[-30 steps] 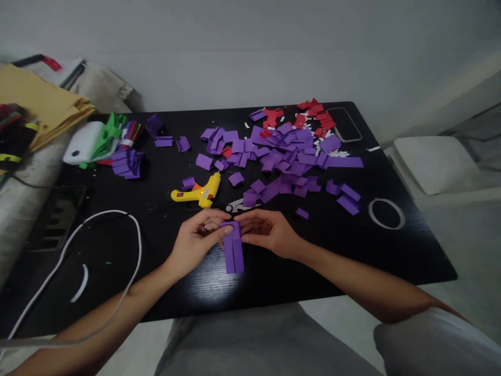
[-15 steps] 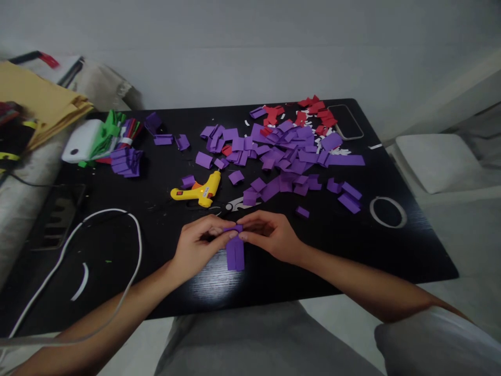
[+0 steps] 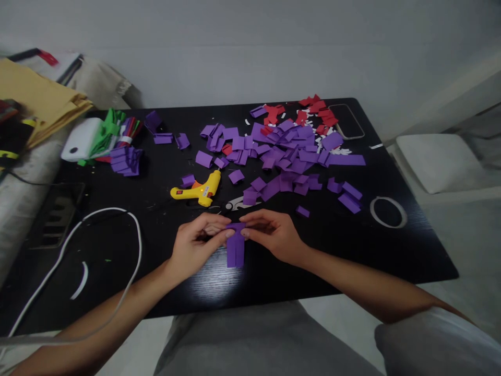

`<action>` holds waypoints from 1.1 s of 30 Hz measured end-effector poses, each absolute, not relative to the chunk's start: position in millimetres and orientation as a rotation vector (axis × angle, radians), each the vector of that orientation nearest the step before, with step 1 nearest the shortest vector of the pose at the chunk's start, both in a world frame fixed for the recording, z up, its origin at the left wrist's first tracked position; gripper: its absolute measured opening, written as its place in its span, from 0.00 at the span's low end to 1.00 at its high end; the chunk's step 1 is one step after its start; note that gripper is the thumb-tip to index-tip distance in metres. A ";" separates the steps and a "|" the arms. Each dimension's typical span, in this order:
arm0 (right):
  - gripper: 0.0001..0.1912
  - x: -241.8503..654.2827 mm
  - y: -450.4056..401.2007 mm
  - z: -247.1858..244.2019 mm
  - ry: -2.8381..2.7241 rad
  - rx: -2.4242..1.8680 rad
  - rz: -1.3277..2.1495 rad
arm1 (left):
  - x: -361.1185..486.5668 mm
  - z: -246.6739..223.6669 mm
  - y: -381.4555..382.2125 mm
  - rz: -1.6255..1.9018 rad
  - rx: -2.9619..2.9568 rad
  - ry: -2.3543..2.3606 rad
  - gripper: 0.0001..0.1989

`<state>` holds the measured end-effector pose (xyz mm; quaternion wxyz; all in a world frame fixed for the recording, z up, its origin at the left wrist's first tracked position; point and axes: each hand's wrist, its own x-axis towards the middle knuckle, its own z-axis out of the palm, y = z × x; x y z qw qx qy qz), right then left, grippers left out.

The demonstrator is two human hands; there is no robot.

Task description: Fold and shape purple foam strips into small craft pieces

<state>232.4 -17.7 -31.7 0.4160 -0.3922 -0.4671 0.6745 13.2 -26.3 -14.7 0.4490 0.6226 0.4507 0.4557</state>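
A folded purple paper piece [image 3: 235, 251] is held between both hands near the table's front edge, its lower part hanging down with a slit or seam along the middle. My left hand [image 3: 198, 243] pinches its upper left edge between thumb and fingers. On the upper right edge, my right hand [image 3: 274, 233] has the same kind of pinch. Just beyond the hands lie scissors [image 3: 237, 203], partly under purple paper. A yellow glue gun [image 3: 198, 190] rests on its side behind my left hand.
Folded purple papers [image 3: 289, 151] spread over the table's back half, with red pieces [image 3: 321, 115] behind. A phone-shaped frame [image 3: 346, 121] and a ring [image 3: 388, 212] lie right. A white cable [image 3: 140, 245] loops at left, near green strips [image 3: 106, 137].
Both hands have drawn slightly apart at the paper's top edge, so more of its upper part shows between the thumbs.
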 end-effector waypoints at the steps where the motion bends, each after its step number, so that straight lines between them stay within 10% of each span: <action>1: 0.14 232.5 -17.7 -31.5 -1.177 -0.983 1.694 | 13.1 -14.7 -26.1 1.128 1.526 1.112 0.08; 33: 0.25 237.6 -13.1 -28.5 -1.021 -0.798 2.000 | 6.4 -14.1 -17.8 0.874 1.314 0.788 0.17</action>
